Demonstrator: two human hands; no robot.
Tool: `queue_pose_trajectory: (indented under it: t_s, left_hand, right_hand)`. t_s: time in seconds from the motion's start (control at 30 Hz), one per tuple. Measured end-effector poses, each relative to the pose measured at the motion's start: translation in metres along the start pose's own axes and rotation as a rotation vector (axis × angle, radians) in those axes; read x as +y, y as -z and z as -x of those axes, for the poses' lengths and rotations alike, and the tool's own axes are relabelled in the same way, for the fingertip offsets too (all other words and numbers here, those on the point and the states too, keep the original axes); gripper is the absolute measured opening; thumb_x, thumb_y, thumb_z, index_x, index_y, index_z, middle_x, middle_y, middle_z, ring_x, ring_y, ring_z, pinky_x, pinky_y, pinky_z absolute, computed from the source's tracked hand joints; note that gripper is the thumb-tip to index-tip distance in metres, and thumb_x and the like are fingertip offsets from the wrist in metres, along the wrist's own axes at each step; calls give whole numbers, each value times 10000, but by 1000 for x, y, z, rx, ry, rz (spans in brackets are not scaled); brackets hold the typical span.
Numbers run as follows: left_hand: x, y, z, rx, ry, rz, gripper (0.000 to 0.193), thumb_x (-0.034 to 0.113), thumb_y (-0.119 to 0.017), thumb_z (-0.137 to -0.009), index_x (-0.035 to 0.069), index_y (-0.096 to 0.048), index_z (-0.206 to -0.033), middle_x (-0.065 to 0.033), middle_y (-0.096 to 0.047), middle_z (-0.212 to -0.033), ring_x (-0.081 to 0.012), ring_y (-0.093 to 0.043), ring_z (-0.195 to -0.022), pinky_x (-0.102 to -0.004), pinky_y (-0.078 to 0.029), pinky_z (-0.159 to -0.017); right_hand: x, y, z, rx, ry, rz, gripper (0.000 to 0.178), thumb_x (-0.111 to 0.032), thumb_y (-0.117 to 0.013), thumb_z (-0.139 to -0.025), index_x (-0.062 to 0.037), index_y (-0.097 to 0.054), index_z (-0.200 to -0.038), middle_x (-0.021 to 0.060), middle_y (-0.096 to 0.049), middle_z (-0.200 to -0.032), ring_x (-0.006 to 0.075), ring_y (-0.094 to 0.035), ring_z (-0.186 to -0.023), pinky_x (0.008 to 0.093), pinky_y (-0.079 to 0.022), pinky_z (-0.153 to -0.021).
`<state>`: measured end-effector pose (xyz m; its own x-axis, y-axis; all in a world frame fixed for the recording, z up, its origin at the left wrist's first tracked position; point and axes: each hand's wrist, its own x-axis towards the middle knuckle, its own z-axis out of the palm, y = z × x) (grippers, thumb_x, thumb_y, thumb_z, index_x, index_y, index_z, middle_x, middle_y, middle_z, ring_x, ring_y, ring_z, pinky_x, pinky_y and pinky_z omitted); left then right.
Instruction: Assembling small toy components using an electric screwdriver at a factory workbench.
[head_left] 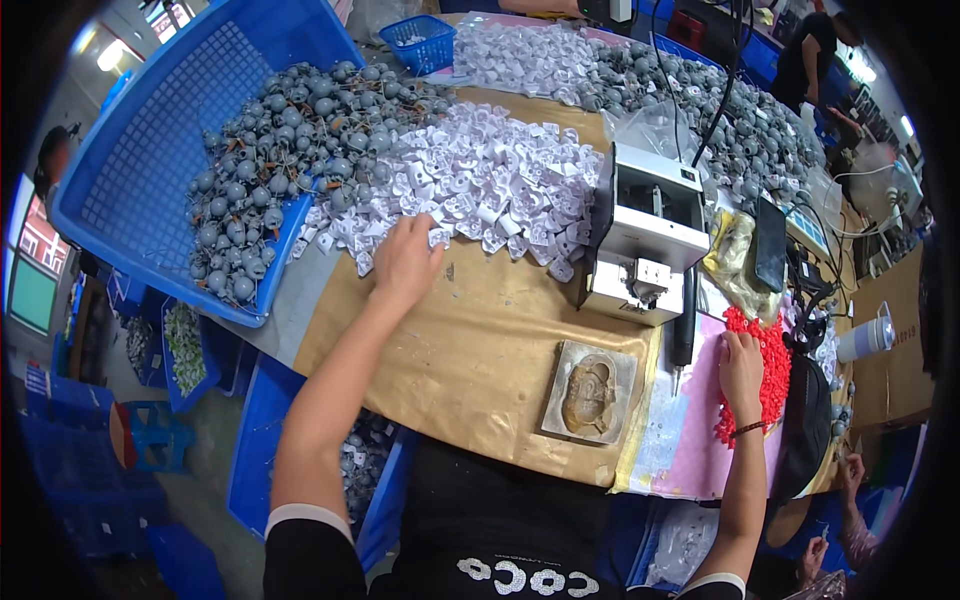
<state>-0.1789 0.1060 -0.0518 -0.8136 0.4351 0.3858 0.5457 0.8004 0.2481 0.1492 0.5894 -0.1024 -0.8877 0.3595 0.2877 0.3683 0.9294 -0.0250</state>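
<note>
A head-worn camera looks down on a wide table (480,340) covered in tan paper, seen from the seated person's own viewpoint. At far left, a big blue plastic basket (150,150) lies tipped on its side, spilling a heap of small grey round parts (290,130) onto the table. Just right of that heap, and touching it, spreads a broad pile of small white plastic pieces (490,180) that runs left to right across the middle of the table. To the right of the white pile stands a boxy grey and white bench machine (645,240), and in front of it lies a flat square fixture block (590,392) with a brownish hollow. At far right, on a pink sheet, is a smaller mound of red plastic pieces (765,360). The left hand (405,262) reaches straight ahead, palm down, its fingers curled into the near edge of the white pile; whether it has pinched a piece I cannot tell. The right hand (742,362) rests palm down against the left edge of the red mound, fingers partly curled, grip likewise unclear. So the white pieces lie ahead of the left hand, the red ones under the right, well apart, with the fixture block between the two arms.
</note>
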Motion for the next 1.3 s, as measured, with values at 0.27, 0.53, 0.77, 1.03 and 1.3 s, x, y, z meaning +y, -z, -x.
queue_pose_trajectory:
  t_s: [0.27, 0.53, 0.77, 1.03, 1.3]
  left_hand:
    - [27, 0, 25, -345, -443, 268, 199, 22, -704, -798, 69, -653, -984, -130, -640, -987, -359, -637, -967, -455, -530, -804]
    - [53, -9, 103, -140, -392, 377, 180, 62, -736, -827, 88, -693, -1001, -83, -655, -1006, -317, -638, -977, -407, -531, -824]
    - [56, -4, 117, -144, -292, 348, 217, 115, -736, -852, 79, -677, -1057, -95, -636, -1025, -321, -619, -1020, -416, -516, -854]
    - [145, 4, 110, -257, -461, 817, 231, 42, -724, -815, 79, -728, -1043, -97, -646, -999, -316, -616, -988, -403, -524, -839]
    - [184, -19, 117, -259, -508, 572, 246, 108, -759, -809, 111, -732, -1053, -49, -642, -1086, -276, -572, -1098, -430, -460, -967]
  right_hand:
    - [16, -5, 5, -20, -13, -99, 79, -19, -610, -918, 11, -672, -957, 186, -637, -951, 390, -632, -936, 480, -515, -816]
    - [11, 1, 14, -82, 61, -65, 131, 46, -583, -857, 43, -695, -924, 189, -644, -936, 389, -640, -928, 467, -526, -822]
    - [19, -1, 17, -39, 103, 8, 192, 66, -575, -829, 23, -699, -969, 177, -650, -951, 370, -644, -917, 448, -535, -828]
    - [-26, 32, 12, 175, -157, -749, 122, 13, -655, -948, 11, -684, -1066, 97, -631, -952, 220, -669, -824, 323, -563, -723]
    - [-138, 62, 21, -350, -289, -1669, 138, 91, -648, -928, 57, -709, -1048, 110, -663, -1109, 198, -696, -921, 319, -588, -886]
